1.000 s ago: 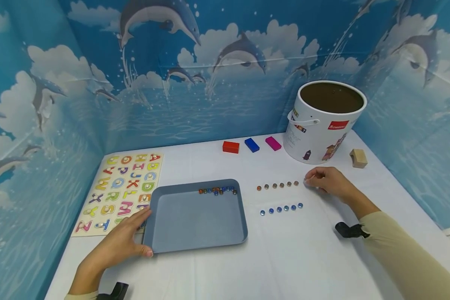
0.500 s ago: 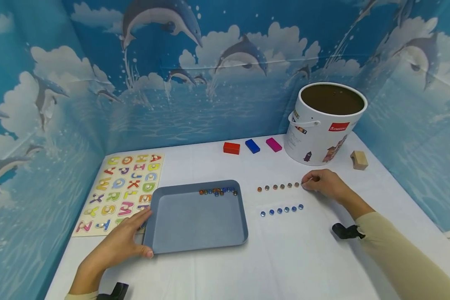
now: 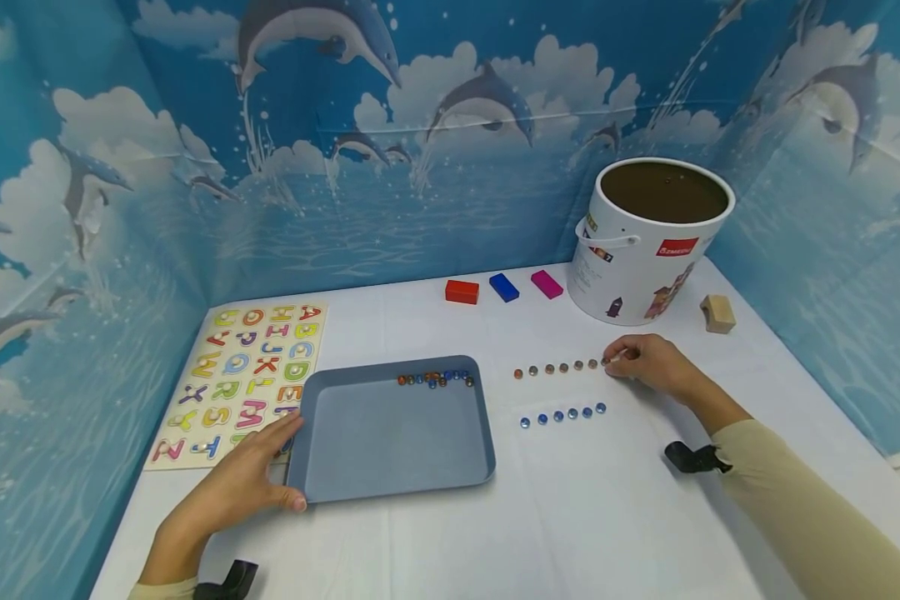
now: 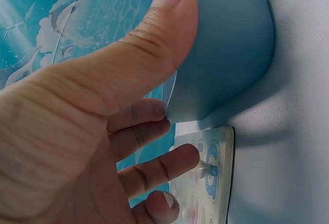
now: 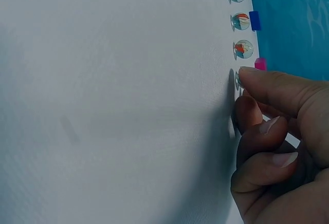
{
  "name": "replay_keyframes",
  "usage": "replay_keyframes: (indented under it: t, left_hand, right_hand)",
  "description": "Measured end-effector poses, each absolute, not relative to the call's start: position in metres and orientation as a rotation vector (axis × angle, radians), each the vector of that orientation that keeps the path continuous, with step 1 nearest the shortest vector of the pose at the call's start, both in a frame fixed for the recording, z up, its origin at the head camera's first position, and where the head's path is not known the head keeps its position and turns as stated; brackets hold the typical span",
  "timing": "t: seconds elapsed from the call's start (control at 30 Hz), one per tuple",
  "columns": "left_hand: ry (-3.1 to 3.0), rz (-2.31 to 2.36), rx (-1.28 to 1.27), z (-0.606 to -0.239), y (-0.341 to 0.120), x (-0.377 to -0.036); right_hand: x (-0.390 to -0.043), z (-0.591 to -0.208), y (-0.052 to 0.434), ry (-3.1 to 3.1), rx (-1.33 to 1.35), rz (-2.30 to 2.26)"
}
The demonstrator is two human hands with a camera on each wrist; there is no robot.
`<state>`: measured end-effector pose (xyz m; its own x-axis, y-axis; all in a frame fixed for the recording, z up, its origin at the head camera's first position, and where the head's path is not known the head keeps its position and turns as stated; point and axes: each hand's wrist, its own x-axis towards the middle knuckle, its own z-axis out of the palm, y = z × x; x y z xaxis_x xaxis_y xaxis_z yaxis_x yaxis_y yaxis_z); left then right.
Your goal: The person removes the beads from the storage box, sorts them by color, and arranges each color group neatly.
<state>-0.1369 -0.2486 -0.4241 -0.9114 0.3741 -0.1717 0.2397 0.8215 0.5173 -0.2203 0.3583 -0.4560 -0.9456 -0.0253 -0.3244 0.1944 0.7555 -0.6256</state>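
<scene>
A grey-blue tray (image 3: 487,417) holds several coloured marbles (image 3: 435,380) along its far rim. My left hand (image 3: 294,462) grips the tray's front-left corner, thumb on top (image 4: 169,8) and fingers under the tray's edge (image 4: 231,44). To the right of the tray lie a row of orange-brown marbles (image 3: 555,368) and a row of blue marbles (image 3: 562,414) on the white cloth. My right hand (image 3: 613,360) is at the right end of the orange row, its curled fingertips (image 5: 247,75) pinching a marble (image 5: 237,80) against the cloth, in line with the other marbles (image 5: 242,48).
An alphabet puzzle board (image 3: 247,375) lies left of the tray. A red block (image 3: 461,291), a blue block (image 3: 504,287) and a pink block (image 3: 547,284) sit at the back beside a white bucket (image 3: 648,242). A wooden block (image 3: 717,313) lies far right. Dolphin-print walls enclose three sides.
My right hand has slid slightly left to the end of the orange row, where its marble now shows at the fingertips. The left hand and the tray have not moved.
</scene>
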Motion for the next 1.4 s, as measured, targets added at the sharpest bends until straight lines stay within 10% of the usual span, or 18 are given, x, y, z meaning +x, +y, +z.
replay_keyframes:
  t: [0.33,0.87,1.4]
  left_hand:
    - [2.726,0.708,0.455,-0.424,-0.248,-0.138]
    - [2.720,0.724,0.444,-0.423,-0.250,-0.139]
    - [2.718,0.734,0.432,-0.423,-0.250,-0.139]
  right_hand:
    - [-0.222,-0.428,0.333,2.753,0.049,-1.046]
    - [-0.248,-0.400,0.104,2.265,-0.290,-1.281]
    - [-0.245,-0.422,0.086,2.552,-0.321,-0.924]
